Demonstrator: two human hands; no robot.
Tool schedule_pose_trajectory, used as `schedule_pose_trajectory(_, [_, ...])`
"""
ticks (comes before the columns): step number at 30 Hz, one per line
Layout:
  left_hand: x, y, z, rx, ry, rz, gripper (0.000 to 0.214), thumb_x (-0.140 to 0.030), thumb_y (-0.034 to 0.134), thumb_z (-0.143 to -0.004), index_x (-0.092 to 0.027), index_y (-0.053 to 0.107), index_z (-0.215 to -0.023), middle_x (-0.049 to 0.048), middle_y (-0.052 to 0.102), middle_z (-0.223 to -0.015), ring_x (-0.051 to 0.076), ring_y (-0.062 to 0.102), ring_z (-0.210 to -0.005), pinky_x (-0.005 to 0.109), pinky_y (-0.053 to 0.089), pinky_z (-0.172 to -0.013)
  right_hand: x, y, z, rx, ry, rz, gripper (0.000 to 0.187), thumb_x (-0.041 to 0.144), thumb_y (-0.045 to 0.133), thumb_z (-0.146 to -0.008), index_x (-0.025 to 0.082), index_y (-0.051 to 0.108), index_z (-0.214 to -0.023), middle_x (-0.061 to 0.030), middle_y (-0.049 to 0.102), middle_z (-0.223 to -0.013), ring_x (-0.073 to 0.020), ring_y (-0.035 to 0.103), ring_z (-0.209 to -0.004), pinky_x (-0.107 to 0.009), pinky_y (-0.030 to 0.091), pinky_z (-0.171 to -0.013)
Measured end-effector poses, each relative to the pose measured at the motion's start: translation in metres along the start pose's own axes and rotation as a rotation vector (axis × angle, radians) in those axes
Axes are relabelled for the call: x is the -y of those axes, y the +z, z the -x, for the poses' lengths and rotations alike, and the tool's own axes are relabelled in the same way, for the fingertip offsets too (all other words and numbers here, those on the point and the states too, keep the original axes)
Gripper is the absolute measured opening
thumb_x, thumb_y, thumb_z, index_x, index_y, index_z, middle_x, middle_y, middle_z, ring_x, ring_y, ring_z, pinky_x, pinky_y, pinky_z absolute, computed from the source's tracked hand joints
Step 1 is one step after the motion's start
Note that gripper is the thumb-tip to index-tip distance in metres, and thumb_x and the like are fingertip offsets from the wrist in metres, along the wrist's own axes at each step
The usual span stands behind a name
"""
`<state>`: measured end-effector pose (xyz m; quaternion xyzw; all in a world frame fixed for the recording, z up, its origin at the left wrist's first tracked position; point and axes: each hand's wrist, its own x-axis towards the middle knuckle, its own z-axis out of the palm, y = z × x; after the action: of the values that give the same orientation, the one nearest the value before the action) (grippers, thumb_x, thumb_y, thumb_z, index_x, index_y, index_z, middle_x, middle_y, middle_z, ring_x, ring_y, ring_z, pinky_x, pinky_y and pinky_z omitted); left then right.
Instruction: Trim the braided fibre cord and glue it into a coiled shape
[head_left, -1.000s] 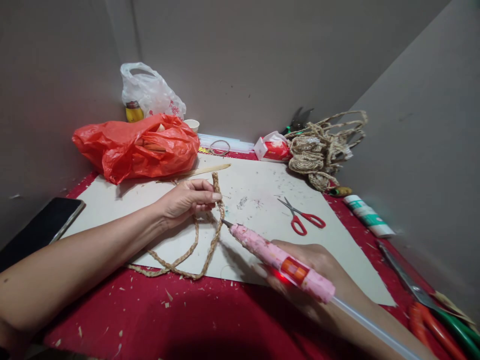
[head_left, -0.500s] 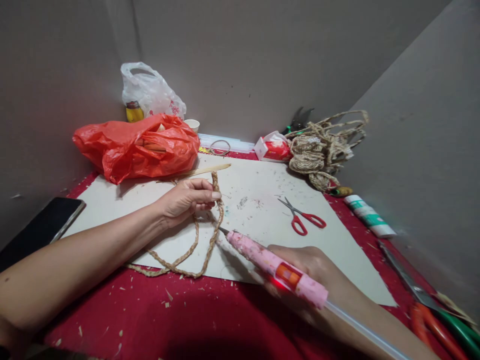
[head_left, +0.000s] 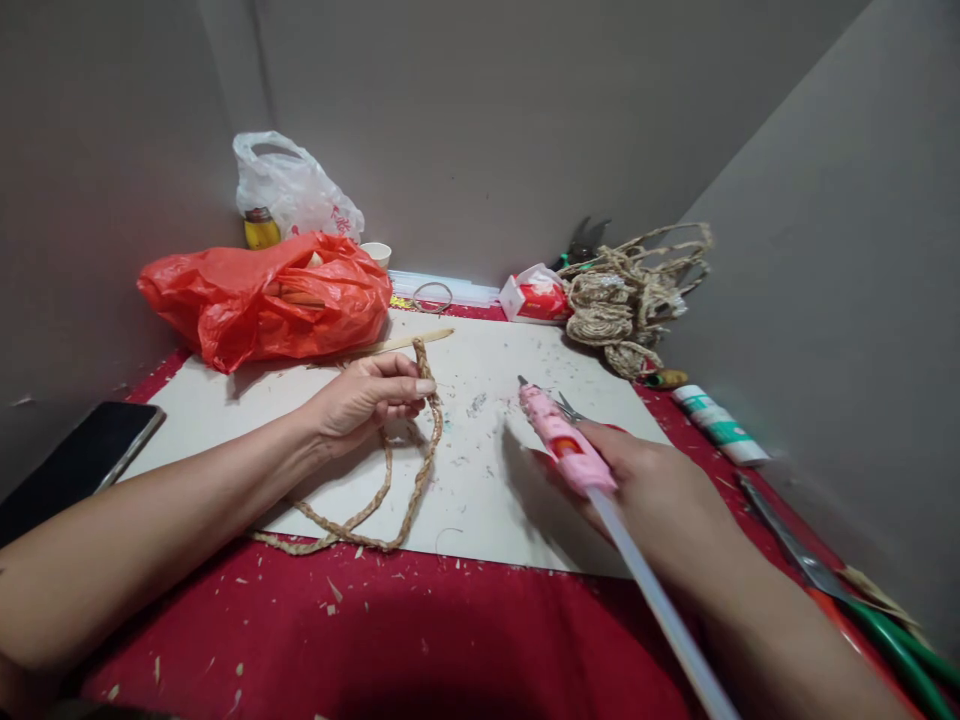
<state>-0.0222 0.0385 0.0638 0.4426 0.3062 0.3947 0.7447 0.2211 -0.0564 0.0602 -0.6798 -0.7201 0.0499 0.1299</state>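
My left hand (head_left: pixel 379 397) pinches a braided straw cord (head_left: pixel 426 465) near its upper end, which sticks up above the thumb. From there the cord hangs down and loops over the front of the white sheet (head_left: pixel 480 520). To the right, my right hand (head_left: pixel 637 480) is closed around a pink hot glue gun (head_left: pixel 566 445), its dark nozzle pointing away from me and to the left, apart from the cord. A long translucent glue stick (head_left: pixel 660 600) trails from its rear. Small scissors (head_left: pixel 568 408) lie mostly hidden behind the gun and my right hand.
An orange-red plastic bag (head_left: pixel 277 300) and a white bag (head_left: pixel 292 190) stand back left; a phone (head_left: pixel 82 460) lies left. Back right are a tissue pack (head_left: pixel 540 295) and bundled cord (head_left: pixel 630 300). Large shears (head_left: pixel 795 545) and a green-white roll (head_left: pixel 720 425) line the right edge.
My right hand has drawn the glue gun away from the cord, to the right and farther back, over the small scissors. My left hand keeps its pinch on the cord. The view has shifted slightly.
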Motion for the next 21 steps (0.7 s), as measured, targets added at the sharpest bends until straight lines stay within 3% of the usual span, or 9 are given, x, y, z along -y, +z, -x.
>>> schedule_pose_trajectory(4, [-0.006, 0.007, 0.008, 0.027, 0.032, -0.049, 0.016, -0.014, 0.078, -0.063, -0.014, 0.063, -0.068, -0.0029, 0.061, -0.068, 0.007, 0.054, -0.061, 0.022, 0.042, -0.063, -0.004, -0.002, -0.012, 0.103, 0.070, 0.241, 0.028, 0.047, 0.051, -0.081, 0.020, 0.056, -0.073, -0.0083, 0.066, -0.075, -0.0223, 0.058, -0.064, -0.028, 0.027, -0.050])
schedule_pose_trajectory(7, [-0.010, 0.016, 0.018, 0.041, 0.111, -0.124, 0.017, -0.015, 0.080, -0.062, -0.014, 0.064, -0.069, -0.0026, 0.062, -0.069, 0.008, 0.055, -0.064, 0.024, 0.044, -0.068, -0.006, -0.004, -0.015, 0.160, 0.034, 0.231, 0.031, 0.049, 0.052, -0.082, 0.019, 0.062, -0.082, -0.0095, 0.068, -0.083, -0.0244, 0.062, -0.072, -0.029, 0.029, -0.051])
schedule_pose_trajectory(9, [-0.013, 0.021, 0.025, 0.052, 0.179, -0.198, 0.017, -0.016, 0.080, -0.063, -0.015, 0.064, -0.069, -0.0020, 0.062, -0.070, 0.009, 0.056, -0.066, 0.024, 0.044, -0.068, -0.005, -0.008, -0.013, 0.118, 0.004, 0.161, 0.030, 0.046, 0.054, -0.082, 0.019, 0.065, -0.091, -0.0097, 0.069, -0.090, -0.0253, 0.063, -0.079, -0.030, 0.034, -0.056])
schedule_pose_trajectory(11, [-0.015, 0.026, 0.032, 0.077, 0.251, -0.275, 0.015, -0.015, 0.080, -0.064, -0.016, 0.065, -0.069, -0.0013, 0.063, -0.073, 0.009, 0.056, -0.068, 0.023, 0.045, -0.069, 0.001, -0.012, -0.008, -0.006, -0.040, -0.033, 0.030, 0.041, 0.053, -0.084, 0.019, 0.066, -0.099, -0.0098, 0.069, -0.096, -0.0241, 0.063, -0.084, -0.031, 0.042, -0.065])
schedule_pose_trajectory(13, [-0.015, 0.030, 0.039, 0.112, 0.333, -0.365, 0.013, -0.015, 0.079, -0.066, -0.018, 0.067, -0.069, -0.0006, 0.063, -0.074, 0.010, 0.057, -0.070, 0.023, 0.046, -0.069, 0.012, -0.015, -0.001, -0.076, -0.116, -0.362, 0.029, 0.036, 0.049, -0.088, 0.017, 0.066, -0.102, -0.0096, 0.069, -0.102, -0.0211, 0.063, -0.089, -0.032, 0.046, -0.075])
schedule_pose_trajectory(17, [-0.015, 0.037, 0.050, 0.168, 0.470, -0.563, 0.008, -0.014, 0.075, -0.071, -0.022, 0.072, -0.075, 0.0012, 0.063, -0.074, 0.012, 0.057, -0.070, 0.025, 0.046, -0.066, 0.040, -0.012, 0.012, 0.147, -0.319, -0.957, 0.029, 0.031, 0.047, -0.092, 0.019, 0.065, -0.112, -0.0064, 0.068, -0.111, -0.0174, 0.061, -0.103, -0.030, 0.046, -0.089])
schedule_pose_trajectory(21, [-0.012, 0.040, 0.056, 0.189, 0.589, -0.688, 0.013, -0.013, 0.073, -0.072, -0.025, 0.074, -0.078, 0.0025, 0.063, -0.074, 0.015, 0.059, -0.069, 0.028, 0.047, -0.065, 0.052, -0.004, 0.015, 0.258, -0.396, -1.178, 0.026, 0.030, 0.048, -0.093, 0.020, 0.066, -0.108, -0.0025, 0.069, -0.101, -0.0159, 0.061, -0.095, -0.029, 0.047, -0.086])
